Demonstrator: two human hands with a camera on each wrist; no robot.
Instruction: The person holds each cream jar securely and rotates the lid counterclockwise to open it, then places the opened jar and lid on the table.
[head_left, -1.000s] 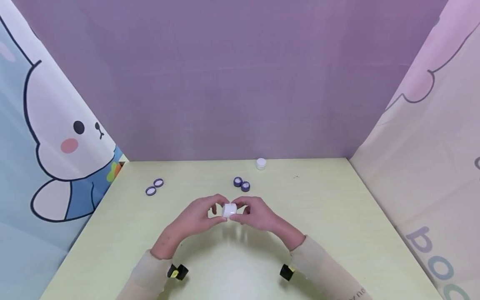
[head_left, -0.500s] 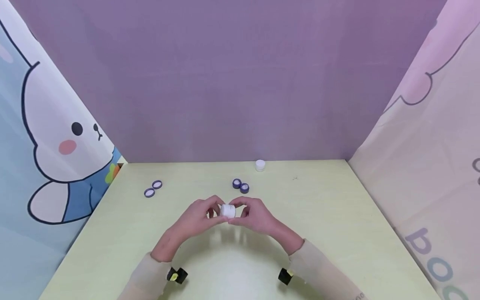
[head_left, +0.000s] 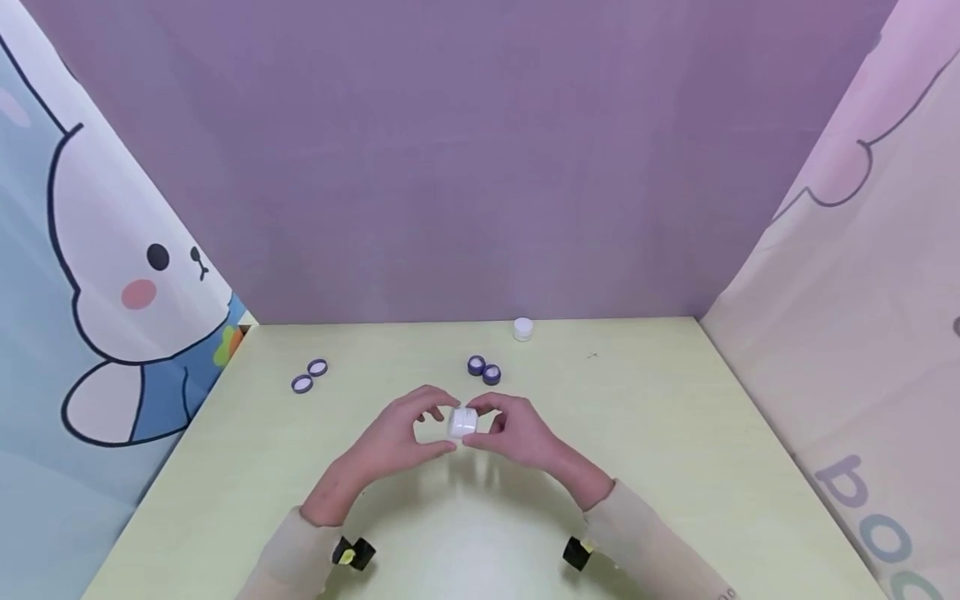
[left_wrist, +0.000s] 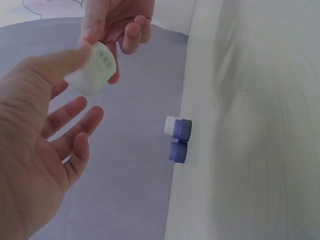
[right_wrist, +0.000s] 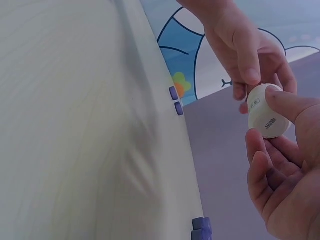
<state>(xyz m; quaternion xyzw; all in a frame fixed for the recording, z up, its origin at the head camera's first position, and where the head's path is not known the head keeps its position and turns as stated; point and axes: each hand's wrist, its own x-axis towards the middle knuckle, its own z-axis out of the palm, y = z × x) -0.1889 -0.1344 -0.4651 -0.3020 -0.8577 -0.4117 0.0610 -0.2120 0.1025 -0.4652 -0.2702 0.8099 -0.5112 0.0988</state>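
Above the table (head_left: pixel 637 433), the right hand (head_left: pixel 521 429) pinches the white container (head_left: pixel 462 422); the left hand (head_left: pixel 397 429), thumb and fingers apart, flanks its other end, contact indeterminable. Container print is partly illegible. The right wrist view crops the purple pieces (right_wrist: pixel 202 229).

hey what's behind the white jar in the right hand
In the head view, two purple containers sit on the table beyond the held jar, with another white jar farther back near the purple cloth. Whatever is directly behind the held jar is covered.
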